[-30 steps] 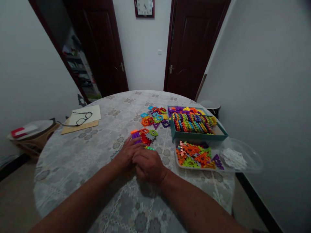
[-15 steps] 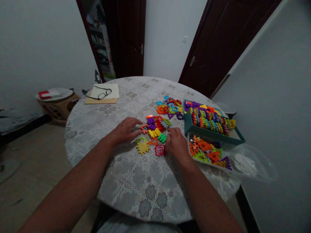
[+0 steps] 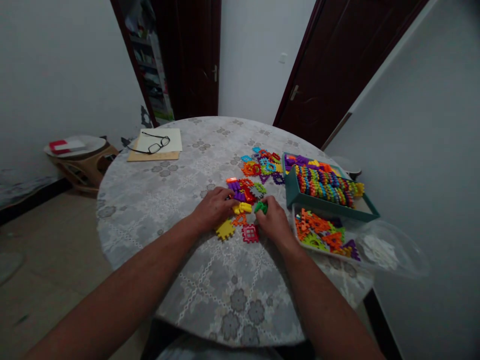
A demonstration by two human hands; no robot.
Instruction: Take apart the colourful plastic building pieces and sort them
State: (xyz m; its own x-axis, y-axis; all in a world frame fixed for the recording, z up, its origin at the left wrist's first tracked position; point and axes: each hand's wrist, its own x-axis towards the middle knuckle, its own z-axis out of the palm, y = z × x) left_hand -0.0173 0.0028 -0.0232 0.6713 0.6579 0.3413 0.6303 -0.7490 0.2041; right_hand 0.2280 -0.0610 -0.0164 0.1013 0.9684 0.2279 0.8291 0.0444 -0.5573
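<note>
My right hand (image 3: 273,220) is closed on a green finger-shaped plastic block (image 3: 261,207). My left hand (image 3: 214,209) is curled with its fingertips on the left end of a yellow plastic block (image 3: 244,207); its thumb is mostly hidden. Just beyond lie purple blocks (image 3: 236,187), a red piece (image 3: 249,194) and a grey gear-edged piece (image 3: 258,190). On the near side are a yellow toothed square (image 3: 225,230), an orange triangle frame (image 3: 239,220) and a pink window-like square (image 3: 250,233).
Further back is a pile of colourful interlocking pieces (image 3: 264,165). At right stand a teal box (image 3: 330,204) packed with pieces and a clear plastic tub (image 3: 318,247) of pieces, beside a clear lid (image 3: 407,255). Glasses (image 3: 154,148) rest on papers (image 3: 172,137) at far left.
My right hand has lifted the green block and turned it, moving slightly up and right. My left hand has moved right, from beside the pile onto the yellow block.
</note>
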